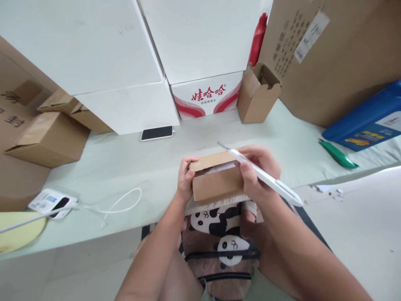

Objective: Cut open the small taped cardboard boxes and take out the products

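Note:
A small brown cardboard box (217, 184) rests at the front edge of the covered table. Its top is parted by a gap, and something white shows inside. My left hand (185, 177) grips the box's left end, thumb in front and fingers over the upper corner. At the other end, my right hand (260, 169) is closed around a white box cutter (266, 175). The cutter slants across the box's right side, its thin metal blade pointing up and left past the far edge. The right fingers also lie against the box.
A phone (157, 133) lies beyond the box, before stacked white cartons (125, 104). An open cardboard box (258, 96) stands at the back right. Further right are a green cutter-like tool (338, 154) and a blue jug (366, 119). A white cable (122, 210) loops on the left.

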The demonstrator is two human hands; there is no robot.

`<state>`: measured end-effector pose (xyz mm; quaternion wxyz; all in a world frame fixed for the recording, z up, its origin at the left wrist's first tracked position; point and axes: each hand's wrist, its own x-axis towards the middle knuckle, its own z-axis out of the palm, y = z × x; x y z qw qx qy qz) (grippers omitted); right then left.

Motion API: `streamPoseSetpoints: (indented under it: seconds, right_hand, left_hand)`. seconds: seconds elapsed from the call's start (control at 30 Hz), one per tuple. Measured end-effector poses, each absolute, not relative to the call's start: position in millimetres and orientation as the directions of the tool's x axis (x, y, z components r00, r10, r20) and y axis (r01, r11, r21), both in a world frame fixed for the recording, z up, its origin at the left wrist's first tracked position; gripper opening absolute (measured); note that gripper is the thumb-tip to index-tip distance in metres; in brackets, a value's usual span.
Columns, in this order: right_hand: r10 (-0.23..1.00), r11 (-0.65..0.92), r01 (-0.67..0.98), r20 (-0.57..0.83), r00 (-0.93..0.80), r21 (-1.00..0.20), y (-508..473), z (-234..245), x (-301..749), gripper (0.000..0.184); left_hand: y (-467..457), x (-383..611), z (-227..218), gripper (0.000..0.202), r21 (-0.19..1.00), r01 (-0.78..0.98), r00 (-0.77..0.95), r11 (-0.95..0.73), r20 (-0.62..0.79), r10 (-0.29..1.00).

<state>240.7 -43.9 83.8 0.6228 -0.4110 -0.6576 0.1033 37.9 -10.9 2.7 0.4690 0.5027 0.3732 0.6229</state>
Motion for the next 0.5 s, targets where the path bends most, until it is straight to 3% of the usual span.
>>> streamPoseSetpoints:
  seconds: [0.13,0.27,0.33,0.4,0.5]
  right_hand:
    - [0.586,0.574,0.604,0.792,0.168,-0.553,-39.4,77.4,250.4,0.022]
    - [0.508,0.474,0.828,0.861,0.021,-0.299,-37.8,77.6,249.5,0.011]
    - [0.479,0.477,0.849,0.877,-0.033,-0.228,-38.8,76.9,247.0,0.007]
    - [0.423,0.541,0.809,0.906,-0.023,-0.232,-40.8,75.0,245.6,0.005]
    - [0.307,0.653,0.72,0.951,0.029,-0.233,-44.1,70.3,246.4,0.005]
  left_hand:
    - [-9.4,39.3,16.3,0.059,0.944,-0.121,-0.092,-0.308,0.299,0.95]
    - [-10.0,42.8,32.0,0.059,0.945,-0.068,-0.152,-0.32,0.307,0.939]
    - [-10.7,45.3,38.2,0.057,0.947,-0.078,-0.199,-0.31,0.29,0.936]
    - [-11.2,48.1,42.2,0.054,0.942,-0.067,-0.254,-0.328,0.301,0.919]
    - [-12.1,52.3,44.8,0.047,0.899,0.006,-0.333,-0.438,0.415,0.847]
